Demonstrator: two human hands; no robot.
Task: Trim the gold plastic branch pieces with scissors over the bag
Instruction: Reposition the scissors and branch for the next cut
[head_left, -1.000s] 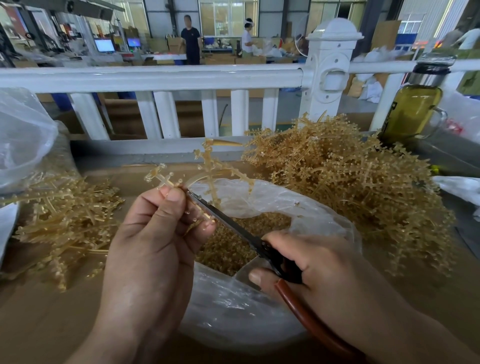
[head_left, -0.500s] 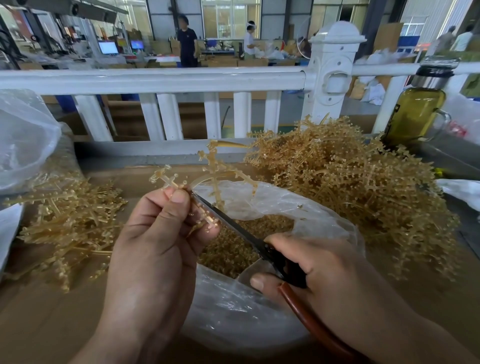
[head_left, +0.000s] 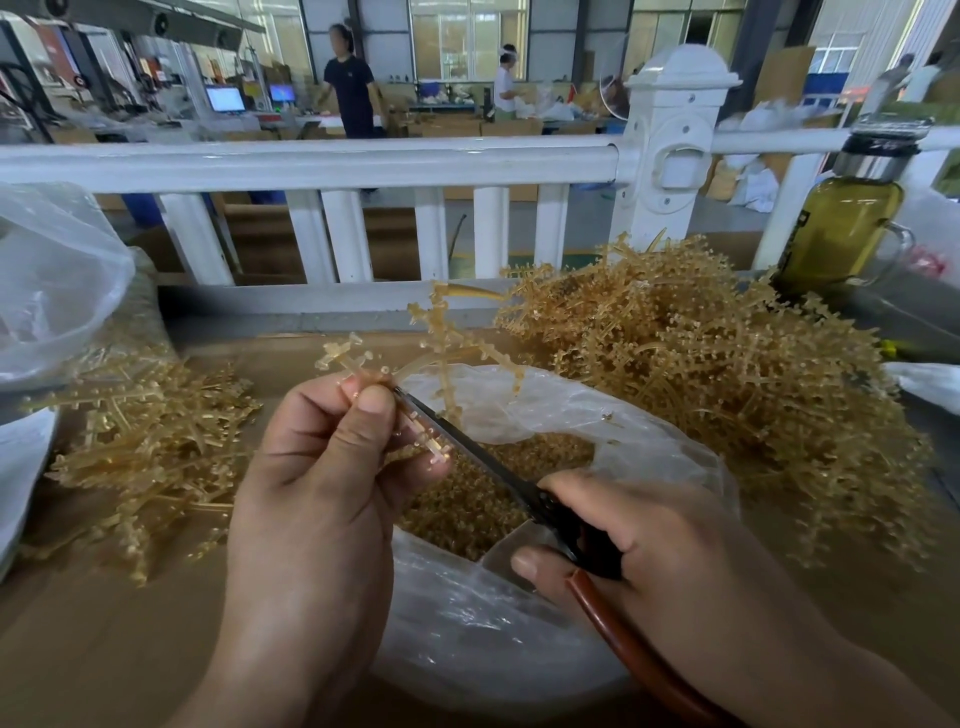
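At the near edge of the brown table (head_left: 104, 649) sits 1 clear plastic bag (head_left: 493, 639). Over its mouth the right hand (head_left: 660, 545) grips black red-handled scissors (head_left: 467, 441), and the left hand (head_left: 322, 467) pinches a thin gold plastic branch piece (head_left: 441, 332) by its stem. It looks light and springy, likely best held close beside the blades.

Open bag (head_left: 519, 649) near centre on the table (head_left: 104, 649), between two branch piles.
Larger pile (head_left: 701, 374) right and farther, smaller pile (head_left: 140, 441) left; trimmed bits (head_left: 478, 499) inside the bag. Over its mouth, left hand (head_left: 311, 493) pinching a branch piece (head_left: 441, 332), right hand (head_left: 649, 545) gripping scissors (head_left: 467, 447). Behind, railing (head_left: 311, 161); bottle (head_left: 841, 223) far right.
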